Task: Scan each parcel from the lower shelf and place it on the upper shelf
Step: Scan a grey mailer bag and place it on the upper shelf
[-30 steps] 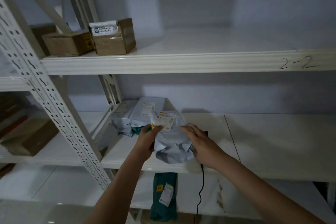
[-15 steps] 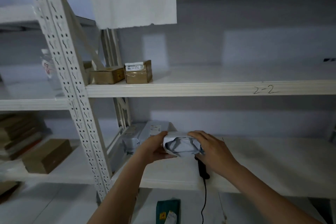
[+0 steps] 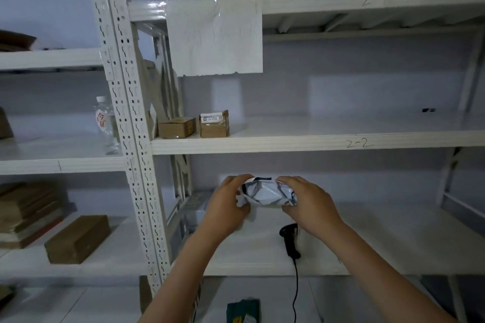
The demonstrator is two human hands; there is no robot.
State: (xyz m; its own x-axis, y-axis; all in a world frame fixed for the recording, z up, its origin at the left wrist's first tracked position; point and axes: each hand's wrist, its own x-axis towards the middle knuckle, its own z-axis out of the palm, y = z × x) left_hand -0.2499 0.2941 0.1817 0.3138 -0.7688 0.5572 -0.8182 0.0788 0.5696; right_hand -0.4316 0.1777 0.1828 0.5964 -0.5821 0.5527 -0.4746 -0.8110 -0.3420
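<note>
Both hands on the grey poly parcel (image 3: 267, 193): left hand (image 3: 227, 203) has its fingers wrapped round the left end, right hand (image 3: 307, 200) has its fingers curled over the right end. The parcel is held in the air, clear of the lower shelf (image 3: 367, 244) and below the front lip of the upper shelf (image 3: 315, 143), the one marked 2-2.

The scanner (image 3: 290, 240) lies on the lower shelf under the right wrist, cable trailing over the front edge. Neither hand holds it. I read the step as the lift to the upper shelf; whether the scan happened I can't tell from this.

How to do it well:
- The bag is soft and crumpled, so it will sag between the hands. Keep both ends gripped until its underside is over the upper shelf board.
- Clear the front lip first, then push in. Catching the lip would likely fold the bag or tip it back out.
- Two cardboard boxes (image 3: 194, 126) sit at the upper shelf's left end near the upright. Board to their right looks free; set it down there, not against the boxes.
- Put it well back from the front edge, label side up if it can be found.
- Mind the cable when the hands come back down.

More grey parcels (image 3: 194, 214) wait at the lower shelf's left end.
</note>
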